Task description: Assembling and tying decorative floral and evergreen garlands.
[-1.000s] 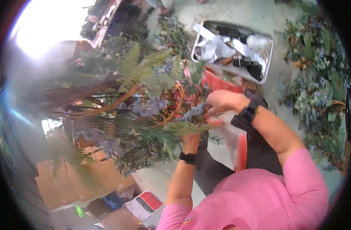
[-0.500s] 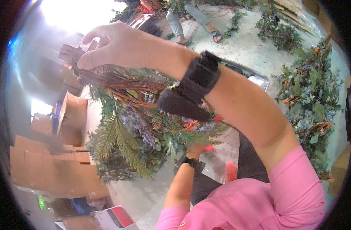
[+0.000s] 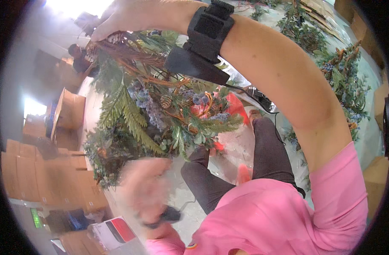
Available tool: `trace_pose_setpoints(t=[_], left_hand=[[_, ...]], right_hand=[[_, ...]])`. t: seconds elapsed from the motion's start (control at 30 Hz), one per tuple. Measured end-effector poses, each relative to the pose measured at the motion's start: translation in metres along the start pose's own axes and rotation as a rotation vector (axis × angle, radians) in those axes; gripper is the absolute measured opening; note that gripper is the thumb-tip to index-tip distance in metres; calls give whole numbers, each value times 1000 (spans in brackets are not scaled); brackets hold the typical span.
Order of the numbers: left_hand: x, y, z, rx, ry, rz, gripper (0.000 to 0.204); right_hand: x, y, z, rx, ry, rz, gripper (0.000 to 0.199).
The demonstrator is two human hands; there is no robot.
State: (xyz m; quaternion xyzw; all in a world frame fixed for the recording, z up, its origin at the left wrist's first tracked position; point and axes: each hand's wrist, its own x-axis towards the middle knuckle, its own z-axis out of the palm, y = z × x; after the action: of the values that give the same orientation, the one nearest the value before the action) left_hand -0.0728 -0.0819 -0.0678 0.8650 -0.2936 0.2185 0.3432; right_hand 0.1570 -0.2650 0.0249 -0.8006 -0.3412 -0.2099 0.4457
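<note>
My right hand [image 3: 130,18] is raised at the upper left, gripping the top of an artificial evergreen wreath [image 3: 149,108]. The wreath hangs below it, with brown twisted vines, green fronds, a pinecone [image 3: 166,101] and dusty-blue berry clusters [image 3: 154,112]. My right fingertips are partly lost in the glare and behind the twigs. Low on the left, apart from the wreath, my left hand [image 3: 147,185] is smeared by motion, so its fingers cannot be made out. Both wrists wear black straps, and a dark box-shaped device [image 3: 194,66] is on the right one.
More greenery [image 3: 111,153] stands behind the wreath, and berry-covered greenery [image 3: 345,85] lies on the right. Cardboard boxes [image 3: 54,178] are stacked at the left. Another person [image 3: 80,59] is at the far left. Something red [image 3: 236,106] lies beyond my knees.
My left hand has come away from the wreath's lower part and swung left towards me. My right hand has gone up with the wreath in its grip. The view has shifted.
</note>
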Motion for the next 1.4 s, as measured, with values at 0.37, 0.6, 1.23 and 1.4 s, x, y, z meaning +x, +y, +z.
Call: trace_pose_setpoints(t=[0.37,0.6,1.23,1.4], left_hand=[[111,-12,-75,81,556,-245,35],[122,-97,-150,209,305,-218,25],[233,-108,-111,-778,14,-170,31],[229,-76,-60,-670,252,-249,26]], right_hand=[[-65,-121,69,-107,-149,-150,35],[-78,-24,17,86,89,-79,31],[-288,145,-17,359,108,741,13],[-291,134,32,263,173,563,13]])
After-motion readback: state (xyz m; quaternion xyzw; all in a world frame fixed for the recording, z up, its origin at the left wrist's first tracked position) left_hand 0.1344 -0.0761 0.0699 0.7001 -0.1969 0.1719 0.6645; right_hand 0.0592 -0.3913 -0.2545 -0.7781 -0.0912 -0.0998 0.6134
